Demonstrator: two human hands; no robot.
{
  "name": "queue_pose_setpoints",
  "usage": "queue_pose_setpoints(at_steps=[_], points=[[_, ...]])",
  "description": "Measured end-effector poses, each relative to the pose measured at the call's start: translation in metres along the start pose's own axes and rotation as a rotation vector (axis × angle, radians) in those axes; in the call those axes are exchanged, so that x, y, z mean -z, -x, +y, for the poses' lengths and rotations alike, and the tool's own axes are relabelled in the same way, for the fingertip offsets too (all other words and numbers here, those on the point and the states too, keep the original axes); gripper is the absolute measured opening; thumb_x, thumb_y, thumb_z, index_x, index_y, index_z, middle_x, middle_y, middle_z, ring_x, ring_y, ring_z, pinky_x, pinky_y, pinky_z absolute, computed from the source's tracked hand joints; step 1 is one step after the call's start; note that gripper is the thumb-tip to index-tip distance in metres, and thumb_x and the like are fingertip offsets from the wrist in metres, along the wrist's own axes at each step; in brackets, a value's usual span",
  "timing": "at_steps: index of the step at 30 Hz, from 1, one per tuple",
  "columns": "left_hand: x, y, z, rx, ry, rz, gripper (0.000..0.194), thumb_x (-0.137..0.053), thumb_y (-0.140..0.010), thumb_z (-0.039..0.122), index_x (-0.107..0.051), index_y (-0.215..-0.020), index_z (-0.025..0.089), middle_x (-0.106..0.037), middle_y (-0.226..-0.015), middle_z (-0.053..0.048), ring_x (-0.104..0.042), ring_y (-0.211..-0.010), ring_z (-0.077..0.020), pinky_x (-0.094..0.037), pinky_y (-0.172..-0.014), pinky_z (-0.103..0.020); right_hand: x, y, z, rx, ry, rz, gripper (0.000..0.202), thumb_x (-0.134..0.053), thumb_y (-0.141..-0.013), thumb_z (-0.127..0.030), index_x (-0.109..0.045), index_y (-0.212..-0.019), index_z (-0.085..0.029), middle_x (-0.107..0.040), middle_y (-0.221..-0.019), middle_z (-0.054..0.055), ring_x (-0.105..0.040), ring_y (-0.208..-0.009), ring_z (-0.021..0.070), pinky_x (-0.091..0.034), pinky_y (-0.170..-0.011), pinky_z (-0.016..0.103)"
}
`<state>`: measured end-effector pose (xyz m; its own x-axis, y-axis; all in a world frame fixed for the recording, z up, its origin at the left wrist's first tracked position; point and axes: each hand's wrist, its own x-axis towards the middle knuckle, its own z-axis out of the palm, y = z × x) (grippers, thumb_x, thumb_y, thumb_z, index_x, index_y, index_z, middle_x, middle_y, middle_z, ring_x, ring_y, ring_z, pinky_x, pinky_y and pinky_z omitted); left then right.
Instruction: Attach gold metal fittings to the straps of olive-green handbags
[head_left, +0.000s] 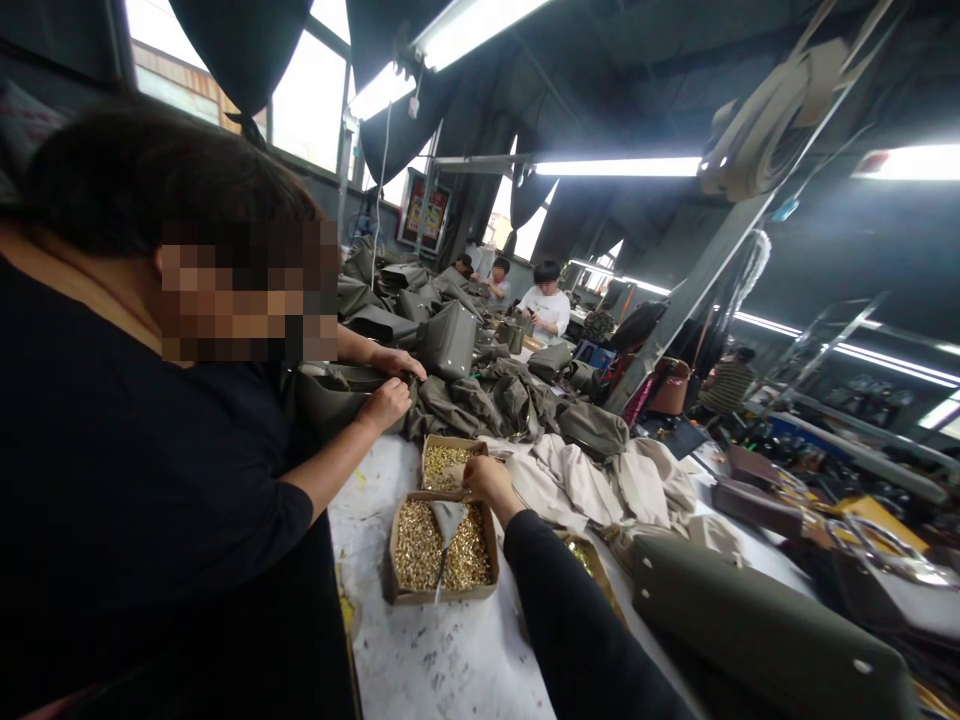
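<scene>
My right hand (pixel 489 482), in a dark sleeve, reaches in from the lower right. Its fingers are closed together at the edge between two cardboard boxes; what they hold, if anything, is hidden. The nearer box (pixel 401 596) is full of small gold-coloured metal pieces (pixel 416 545). A grey triangular piece (pixel 448 520) with a thin strip lies on top of them. Behind it stands a second box (pixel 431 442) of similar gold pieces. Pale cloth linings (pixel 577 480) lie just right of my hand. My left hand is out of view.
A co-worker (pixel 150 420) leans in at left, both hands on an olive bag (pixel 326 395). Olive bags (pixel 450 340) pile up behind. A long olive bag panel (pixel 765 620) lies at lower right. Another gold-filled box (pixel 589 560) is partly behind my sleeve on the white table (pixel 457 660).
</scene>
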<state>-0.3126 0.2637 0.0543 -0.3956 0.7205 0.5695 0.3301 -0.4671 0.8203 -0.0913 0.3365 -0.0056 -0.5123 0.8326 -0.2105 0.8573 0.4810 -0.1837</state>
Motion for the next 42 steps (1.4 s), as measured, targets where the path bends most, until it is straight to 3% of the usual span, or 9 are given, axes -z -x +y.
queue_pose_setpoints(at_steps=[9, 14, 18, 21, 24, 27, 31, 36, 42], points=[[-0.01, 0.006, 0.04, 0.004, -0.003, -0.031, 0.042, -0.068, -0.069, 0.006, -0.044, -0.044, 0.03, -0.051, -0.055, -0.001, -0.067, -0.087, -0.0204, -0.055, -0.071, -0.028, 0.025, 0.016, 0.01, 0.073, -0.418, 0.143, 0.021, -0.066, -0.097, -0.034, -0.067, -0.101, -0.013, -0.069, -0.1, 0.005, -0.067, -0.089, 0.018, -0.058, -0.08, 0.036], [-0.017, 0.024, 0.098, -0.002, -0.021, -0.087, 0.039, -0.069, -0.079, 0.019, -0.048, -0.047, 0.027, -0.05, -0.055, -0.002, -0.066, -0.084, -0.0226, -0.056, -0.073, -0.035, 0.061, 0.062, 0.005, 0.196, -0.774, 0.214, 0.019, -0.073, -0.088, -0.028, -0.061, -0.084, -0.014, -0.06, -0.069, -0.005, -0.059, -0.06, 0.0095, -0.05, -0.06, 0.023], [-0.077, 0.136, 0.162, 0.042, -0.012, -0.218, 0.025, -0.067, -0.086, 0.047, -0.067, -0.073, 0.025, -0.066, -0.073, -0.004, -0.068, -0.082, -0.0239, -0.057, -0.069, -0.038, 0.089, 0.136, 0.01, 0.275, -1.02, 0.243, 0.032, -0.08, -0.076, -0.04, -0.059, -0.075, -0.016, -0.056, -0.062, -0.007, -0.052, -0.056, 0.008, -0.045, -0.057, 0.021], [-0.128, 0.251, 0.199, 0.101, -0.019, -0.42, 0.019, -0.071, -0.079, 0.04, -0.067, -0.062, 0.033, -0.066, -0.064, -0.004, -0.067, -0.07, -0.0276, -0.053, -0.057, -0.038, 0.104, 0.208, 0.023, 0.332, -1.188, 0.257, 0.041, -0.084, -0.068, -0.05, -0.062, -0.076, -0.017, -0.06, -0.065, -0.005, -0.054, -0.06, 0.0086, -0.045, -0.061, 0.022], [-0.149, 0.317, 0.212, 0.219, -0.077, -0.567, 0.017, -0.057, -0.088, 0.032, -0.073, -0.085, 0.028, -0.073, -0.077, -0.004, -0.07, -0.079, -0.0248, -0.053, -0.074, -0.037, 0.109, 0.285, 0.04, 0.439, -1.394, 0.288, 0.04, -0.086, -0.067, -0.049, -0.065, -0.077, -0.018, -0.061, -0.068, -0.004, -0.053, -0.063, 0.0093, -0.044, -0.061, 0.023], [-0.154, 0.319, 0.211, 0.312, -0.083, -0.613, 0.019, -0.056, -0.09, 0.033, -0.07, -0.099, 0.023, -0.075, -0.081, -0.003, -0.07, -0.083, -0.0225, -0.052, -0.077, -0.031, 0.094, 0.356, 0.056, 0.37, -1.527, 0.409, 0.032, -0.086, -0.071, -0.043, -0.067, -0.077, -0.018, -0.061, -0.067, -0.003, -0.051, -0.062, 0.0094, -0.042, -0.061, 0.022], [-0.154, 0.302, 0.217, 0.278, -0.141, -0.679, 0.024, -0.056, -0.092, 0.037, -0.071, -0.083, 0.022, -0.074, -0.079, -0.002, -0.069, -0.079, -0.0208, -0.05, -0.073, -0.028, 0.043, 0.418, 0.071, 0.159, -1.68, 0.563, 0.027, -0.085, -0.074, -0.037, -0.068, -0.078, -0.017, -0.061, -0.068, -0.003, -0.052, -0.064, 0.0098, -0.042, -0.063, 0.022], [-0.158, 0.305, 0.233, 0.233, -0.195, -0.696, 0.025, -0.059, -0.088, 0.04, -0.078, -0.088, 0.023, -0.077, -0.094, -0.005, -0.071, -0.09, -0.0243, -0.053, -0.084, -0.032, -0.013, 0.441, 0.078, -0.045, -1.869, 0.576, 0.028, -0.088, -0.069, -0.036, -0.068, -0.074, -0.016, -0.062, -0.064, -0.002, -0.05, -0.06, 0.0098, -0.04, -0.061, 0.021], [-0.164, 0.309, 0.246, 0.331, -0.208, -0.635, 0.027, -0.07, -0.076, 0.045, -0.079, -0.084, 0.022, -0.078, -0.085, -0.006, -0.072, -0.081, -0.0265, -0.057, -0.08, -0.035, -0.02, 0.444, 0.083, -0.088, -1.969, 0.586, 0.031, -0.09, -0.065, -0.038, -0.069, -0.074, -0.017, -0.062, -0.067, -0.002, -0.052, -0.061, 0.0105, -0.04, -0.059, 0.021]])
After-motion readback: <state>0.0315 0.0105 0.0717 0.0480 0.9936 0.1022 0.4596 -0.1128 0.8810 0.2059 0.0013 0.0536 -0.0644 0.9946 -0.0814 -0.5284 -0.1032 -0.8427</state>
